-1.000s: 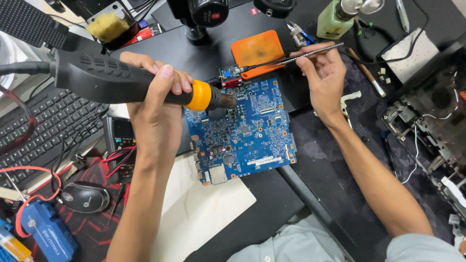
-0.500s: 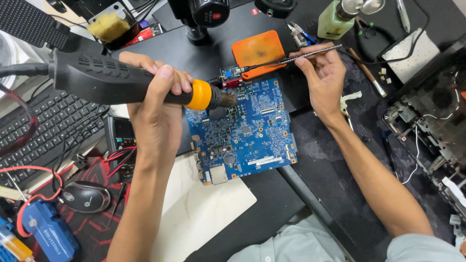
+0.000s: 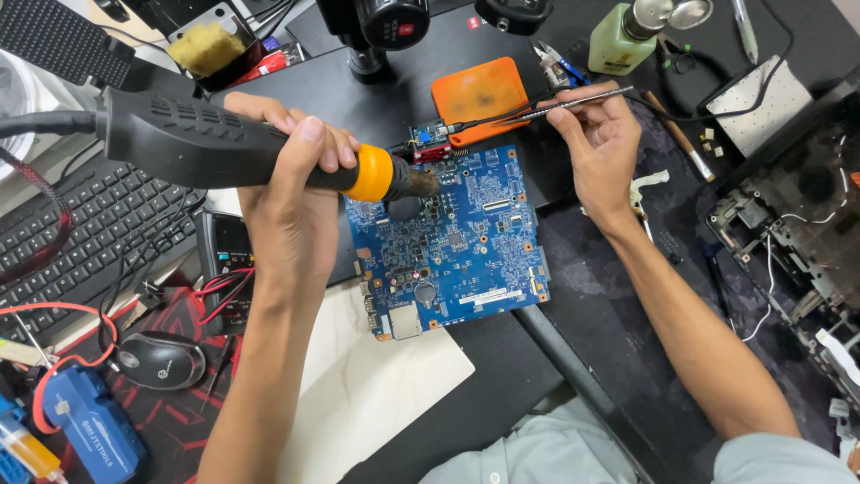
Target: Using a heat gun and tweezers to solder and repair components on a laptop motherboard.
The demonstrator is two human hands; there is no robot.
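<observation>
Circuit board (image 3: 457, 246) below both hands' fingers (image 3: 309, 148)

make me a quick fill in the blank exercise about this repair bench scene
1. The left hand grips a black hot-air tool whose collar is ____.
2. The right hand holds thin metal ____.
3. The circuit board under the nozzle is ____ in colour.
4. Left of the board lies a black computer ____.

Missing words: orange; tweezers; blue; keyboard.

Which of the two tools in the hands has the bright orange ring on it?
The fat black hot-air tool in the left hand, with an orange collar near its nozzle. The right hand holds thin metal tweezers, all silver.
</observation>
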